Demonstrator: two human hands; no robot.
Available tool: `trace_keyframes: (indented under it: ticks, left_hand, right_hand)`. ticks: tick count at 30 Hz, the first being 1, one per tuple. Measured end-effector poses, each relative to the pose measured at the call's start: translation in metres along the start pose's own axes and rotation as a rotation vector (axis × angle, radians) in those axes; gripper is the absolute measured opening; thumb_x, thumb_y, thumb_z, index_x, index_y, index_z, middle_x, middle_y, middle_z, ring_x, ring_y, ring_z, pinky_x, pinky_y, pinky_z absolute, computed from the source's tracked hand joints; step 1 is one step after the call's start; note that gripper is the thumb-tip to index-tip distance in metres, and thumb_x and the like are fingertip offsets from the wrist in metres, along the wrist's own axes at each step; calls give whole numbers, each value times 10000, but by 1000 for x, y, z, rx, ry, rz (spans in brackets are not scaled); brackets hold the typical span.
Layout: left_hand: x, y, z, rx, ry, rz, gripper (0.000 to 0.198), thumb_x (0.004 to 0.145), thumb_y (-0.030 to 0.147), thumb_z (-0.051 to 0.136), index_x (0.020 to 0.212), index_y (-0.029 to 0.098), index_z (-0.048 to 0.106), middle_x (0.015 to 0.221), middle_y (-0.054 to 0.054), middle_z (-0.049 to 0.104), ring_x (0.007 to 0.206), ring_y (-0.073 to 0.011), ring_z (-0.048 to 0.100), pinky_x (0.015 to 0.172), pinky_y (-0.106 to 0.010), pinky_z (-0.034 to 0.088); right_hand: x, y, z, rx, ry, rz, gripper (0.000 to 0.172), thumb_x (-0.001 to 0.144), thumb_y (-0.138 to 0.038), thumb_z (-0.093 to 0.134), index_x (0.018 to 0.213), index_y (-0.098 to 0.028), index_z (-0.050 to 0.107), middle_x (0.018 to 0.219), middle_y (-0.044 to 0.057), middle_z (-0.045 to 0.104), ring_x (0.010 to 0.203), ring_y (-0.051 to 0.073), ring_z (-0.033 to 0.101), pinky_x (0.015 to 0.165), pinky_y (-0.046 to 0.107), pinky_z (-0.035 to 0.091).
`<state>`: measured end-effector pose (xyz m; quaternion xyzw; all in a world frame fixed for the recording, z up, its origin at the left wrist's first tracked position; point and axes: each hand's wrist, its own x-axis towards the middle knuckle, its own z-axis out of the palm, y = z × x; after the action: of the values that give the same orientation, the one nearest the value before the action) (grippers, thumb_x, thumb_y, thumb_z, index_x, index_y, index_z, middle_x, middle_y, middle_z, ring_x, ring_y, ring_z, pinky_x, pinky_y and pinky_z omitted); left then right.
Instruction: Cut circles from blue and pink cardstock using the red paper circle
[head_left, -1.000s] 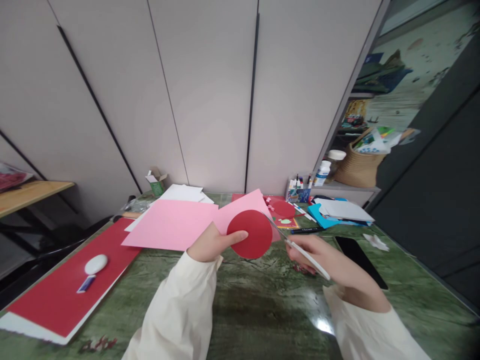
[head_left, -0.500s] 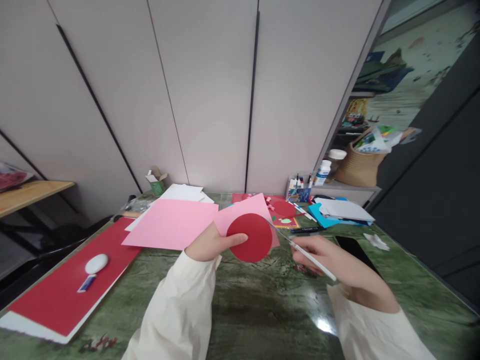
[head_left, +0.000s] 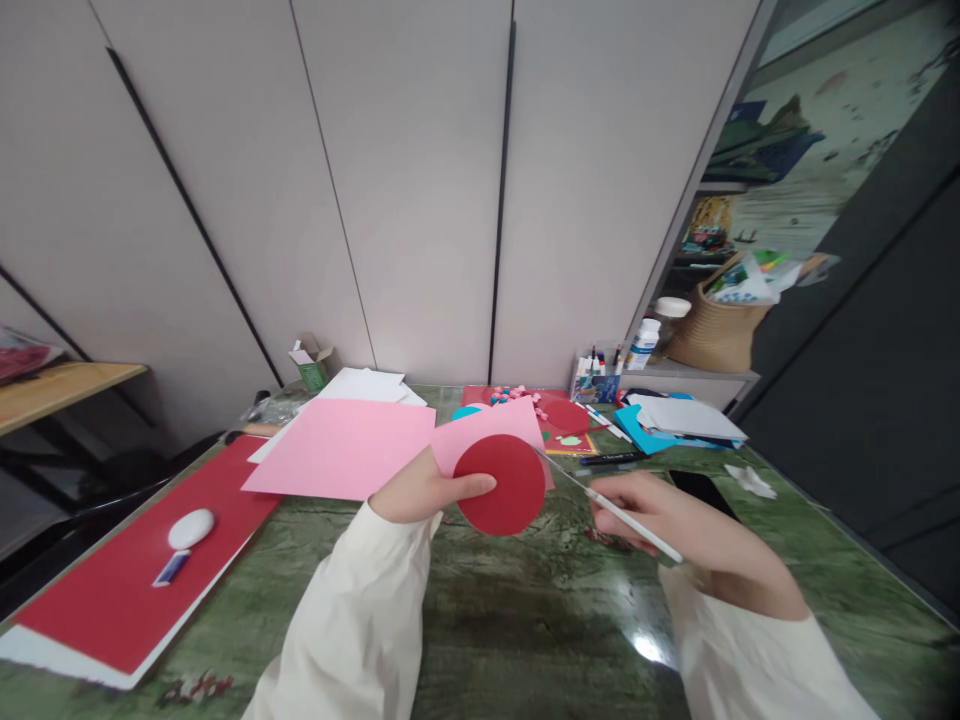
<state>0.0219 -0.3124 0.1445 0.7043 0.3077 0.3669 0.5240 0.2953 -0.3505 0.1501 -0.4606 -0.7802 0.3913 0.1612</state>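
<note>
1. Two hands show in the head view, both over the green marble table (head_left: 525,620); the cream sleeves are cut off at the bottom edge.
2. The left hand (head_left: 420,490) pinches a red paper circle (head_left: 501,485) at its left edge, thumb on the front and the other fingers hidden behind it. The circle is held upright above the table's middle.
3. A small pink sheet (head_left: 491,430) stands just behind the circle. Whether the same hand grips it cannot be told.
4. The right hand (head_left: 652,515) is curled closed around the scissors (head_left: 600,497). The handle loops are hidden inside the fingers.
5. The thin blades reach the circle's right edge, but they are too fine to tell whether they are parted.
6. A dark phone (head_left: 701,490) lies beyond the right hand, partly covered by it.
7. A large pink sheet (head_left: 341,450) lies flat to the left, and a long red sheet (head_left: 112,600) at the far left bears a white oval object (head_left: 191,528) that is too blurred to name.
8. Blue and white papers (head_left: 675,420) are stacked at the far right.
</note>
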Motion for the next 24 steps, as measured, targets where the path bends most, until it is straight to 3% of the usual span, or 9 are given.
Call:
trace_keyframes:
  ticks: [8, 17, 24]
  left_hand:
    - [1, -2, 4, -46, 10, -17, 409, 714, 282, 635, 1103, 181, 556, 1094, -118, 629, 959, -258, 596, 792, -407, 493]
    - [1, -4, 0, -42, -40, -49, 394, 727, 279, 630, 1097, 170, 553, 1149, -112, 601, 990, -246, 577, 819, -386, 473]
    - [1, -1, 0, -45, -98, -52, 373, 742, 271, 621, 1096, 169, 555, 1139, -102, 606, 993, -236, 570, 807, -358, 466]
  right_hand:
    - [9, -4, 13, 126, 9, -31, 313, 842, -400, 442, 626, -179, 393, 546, -44, 365, 474, 79, 330, 437, 207, 276]
    - [8, -7, 10, 29, 61, -58, 366, 836, -438, 436, 588, -186, 340, 540, -52, 319, 490, 80, 286, 454, 214, 268]
    - [5, -8, 7, -36, 22, -30, 360, 826, -432, 443, 585, -181, 352, 555, -40, 357, 517, 89, 320, 469, 224, 249]
